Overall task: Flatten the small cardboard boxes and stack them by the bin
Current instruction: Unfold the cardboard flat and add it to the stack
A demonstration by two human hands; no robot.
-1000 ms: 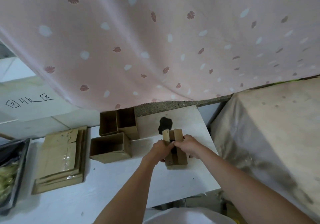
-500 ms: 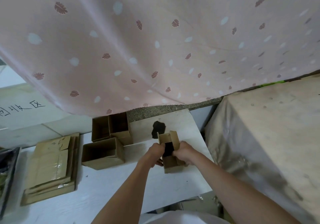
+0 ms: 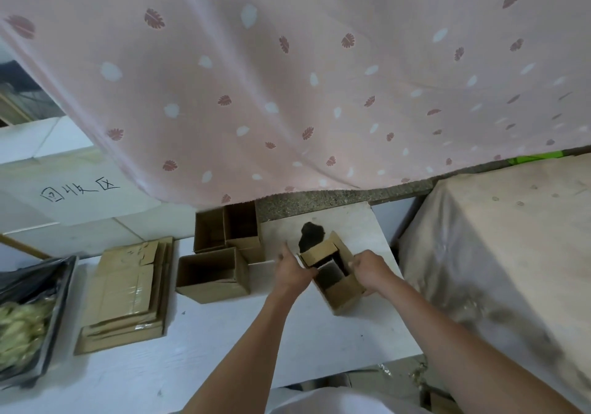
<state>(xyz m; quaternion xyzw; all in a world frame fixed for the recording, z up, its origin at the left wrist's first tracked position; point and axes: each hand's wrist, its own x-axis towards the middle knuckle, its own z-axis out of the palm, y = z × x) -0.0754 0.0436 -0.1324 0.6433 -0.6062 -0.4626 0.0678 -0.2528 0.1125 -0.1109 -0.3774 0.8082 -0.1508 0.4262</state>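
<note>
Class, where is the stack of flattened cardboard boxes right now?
In the head view, the flattened stack lies on the white table's left side, between the black-lined bin and an open box.

held box (image 3: pixel 339 280): brown, top flaps open, upright on desk | three open boxes (image 3: pixel 224 253): clustered left of it, still unflattened | flat stack (image 3: pixel 128 292): flattened cardboard, beside bin (image 3: pixel 32 317)

Head-worn view, forward and downward
</note>
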